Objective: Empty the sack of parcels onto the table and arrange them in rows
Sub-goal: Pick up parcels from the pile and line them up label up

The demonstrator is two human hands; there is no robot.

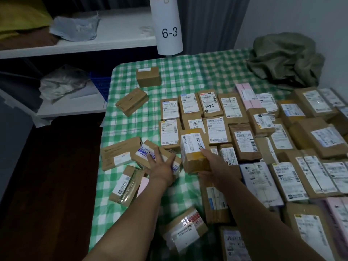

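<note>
**Cardboard parcels in rows on a checked cloth**

Green-and-white checked table [188, 72] packed across its right half with brown and pink parcels [244, 140], labels up, edges touching, in rough rows. Loose boxes scattered at left: two near the far edge, several nearer the front. Olive sack [284, 59] crumpled at the far right corner, apart from the rows.

Right hand [212, 164] clasped around a small labelled box [194, 153], lifted and tilted at the left end of the rows. Left hand [162, 166] spread flat, fingers released, resting on a taped box [150, 153] in the loose cluster. White tag [167, 25] marked "6-3" hanging above the far edge. Shelves [84, 44] at left with crumpled bags.
</note>
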